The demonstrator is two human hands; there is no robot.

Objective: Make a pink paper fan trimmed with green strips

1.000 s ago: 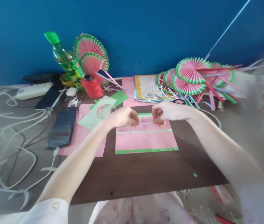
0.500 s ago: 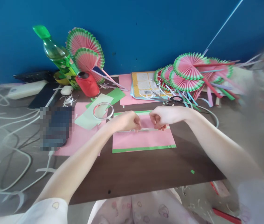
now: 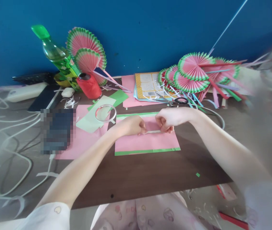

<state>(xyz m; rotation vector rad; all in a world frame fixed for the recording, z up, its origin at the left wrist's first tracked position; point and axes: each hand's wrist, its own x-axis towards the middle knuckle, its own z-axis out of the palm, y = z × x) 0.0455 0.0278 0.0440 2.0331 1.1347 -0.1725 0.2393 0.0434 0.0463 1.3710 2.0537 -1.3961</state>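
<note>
A pink paper sheet with green edges lies flat on the dark table. Both hands rest on its upper half, fingers curled in a pinch. My left hand and my right hand pinch the two ends of a thin white strip stretched across the sheet. A clear tape ring lies just left of my left hand on pale green paper.
Pink and green paper fans are piled at the back right, two more fans lean on the blue wall. A green bottle, red thread spool, scissors, phone and white cables lie to the left.
Both hands moved down and nearer to me over the pink sheet, bringing the white strip lower onto it. The view shifted slightly.
</note>
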